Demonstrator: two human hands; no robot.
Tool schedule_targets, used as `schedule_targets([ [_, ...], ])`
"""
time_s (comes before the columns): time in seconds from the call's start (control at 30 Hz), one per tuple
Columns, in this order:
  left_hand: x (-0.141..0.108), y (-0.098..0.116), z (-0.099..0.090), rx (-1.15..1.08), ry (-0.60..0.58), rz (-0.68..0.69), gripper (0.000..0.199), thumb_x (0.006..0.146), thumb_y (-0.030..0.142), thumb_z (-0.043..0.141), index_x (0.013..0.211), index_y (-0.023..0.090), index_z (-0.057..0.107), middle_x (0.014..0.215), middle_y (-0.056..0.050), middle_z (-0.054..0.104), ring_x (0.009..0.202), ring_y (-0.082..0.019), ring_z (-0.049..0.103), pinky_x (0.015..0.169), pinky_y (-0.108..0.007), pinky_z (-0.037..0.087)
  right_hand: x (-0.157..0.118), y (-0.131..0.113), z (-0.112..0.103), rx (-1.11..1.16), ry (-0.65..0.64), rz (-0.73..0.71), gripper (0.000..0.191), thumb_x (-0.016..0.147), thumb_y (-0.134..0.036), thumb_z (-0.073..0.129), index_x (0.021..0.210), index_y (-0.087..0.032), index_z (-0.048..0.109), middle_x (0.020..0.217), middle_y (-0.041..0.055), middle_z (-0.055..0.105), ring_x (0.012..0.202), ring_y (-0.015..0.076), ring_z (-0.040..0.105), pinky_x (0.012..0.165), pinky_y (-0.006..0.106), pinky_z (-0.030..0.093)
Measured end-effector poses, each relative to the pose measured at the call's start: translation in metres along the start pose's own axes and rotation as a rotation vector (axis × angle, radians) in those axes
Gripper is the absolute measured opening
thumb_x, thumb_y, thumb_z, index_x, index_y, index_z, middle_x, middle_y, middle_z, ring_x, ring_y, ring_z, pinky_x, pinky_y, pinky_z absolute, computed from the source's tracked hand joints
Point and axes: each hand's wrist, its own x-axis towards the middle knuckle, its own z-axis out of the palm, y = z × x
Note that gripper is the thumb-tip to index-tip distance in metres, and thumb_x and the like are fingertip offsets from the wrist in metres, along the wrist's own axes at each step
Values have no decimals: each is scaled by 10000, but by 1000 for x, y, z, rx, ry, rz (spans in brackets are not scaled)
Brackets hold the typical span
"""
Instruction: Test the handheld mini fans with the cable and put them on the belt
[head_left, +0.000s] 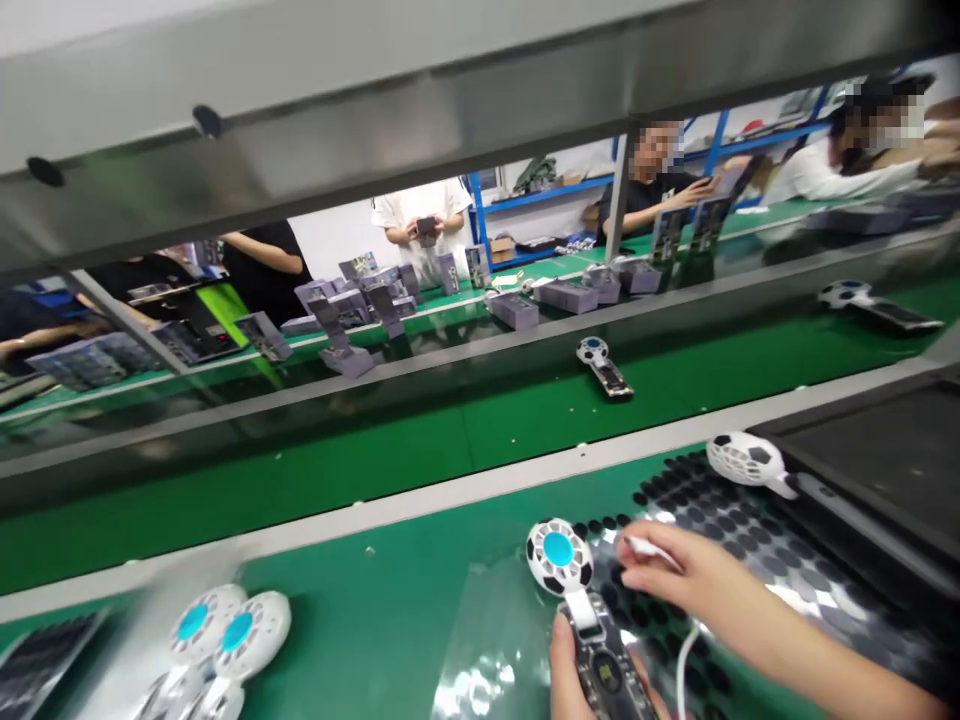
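Observation:
In the head view, my left hand (568, 672) is wrapped round a handheld fan (607, 665) at the bottom centre. Its dark, see-through handle leans up to a round football-patterned head with a blue disc. Just right of that head, my right hand (686, 570) pinches a white cable plug (651, 548) between thumb and fingers. From beneath this hand the white cord (684, 665) curves down out of view. The plug is apart from the fan. Under both lie clear plastic sheets with rows of black round stickers (720, 525).
More football-headed fans (247, 635) lie at lower left. Another fan (742, 458) rests beside a black tray (885, 450). On the green conveyor belt (420, 440) lies an open fan (604, 370). Beyond it are grey boxes (566, 295) and several co-workers. A metal beam (420, 110) crosses overhead.

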Motion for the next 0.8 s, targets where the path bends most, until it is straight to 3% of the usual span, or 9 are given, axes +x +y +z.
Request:
schedule_targets([
  [0.1, -3, 0, 1, -13, 45, 26, 418, 838, 509, 455, 979, 136, 578, 915, -56, 626, 799, -172, 597, 747, -373, 490, -28, -16, 11, 205, -209, 139, 114, 744, -319, 500, 705, -212, 511, 686, -11, 543, 694, 178, 595, 591, 250, 501],
  [0.17, -6, -1, 2, -12, 64, 38, 373, 849, 453, 474, 1035, 140, 557, 1008, -67, 600, 868, -183, 583, 776, -388, 491, -37, -26, 15, 254, -276, 155, 148, 763, -326, 490, 674, -212, 518, 714, -5, 521, 689, 176, 582, 546, 241, 490],
  [0.43, -8, -1, 1, -32, 80, 54, 351, 851, 412, 491, 1086, 155, 537, 1096, -80, 568, 941, -201, 565, 813, -412, 486, -38, -48, 19, -295, -163, -84, 177, 840, -99, 497, 760, -214, 605, 795, -17, 612, 775, 146, 552, 693, 255, 399],
  [0.67, 1, -6, -11, -93, 91, 36, 412, 773, 493, 554, 899, 110, 643, 943, -96, 650, 997, -258, 567, 867, -377, 458, -38, -47, 24, -319, -142, -122, 200, 802, -21, 544, 761, -206, 609, 780, -33, 608, 795, 138, 548, 694, 246, 399],
  [0.8, 4, -7, -14, -129, 75, 51, 424, 700, 482, 641, 909, 114, 656, 914, -75, 654, 1005, -264, 565, 870, -335, 450, -40, -41, 26, -304, -118, -154, 215, 792, -1, 539, 773, -206, 599, 785, -34, 605, 783, 143, 540, 693, 268, 405],
])
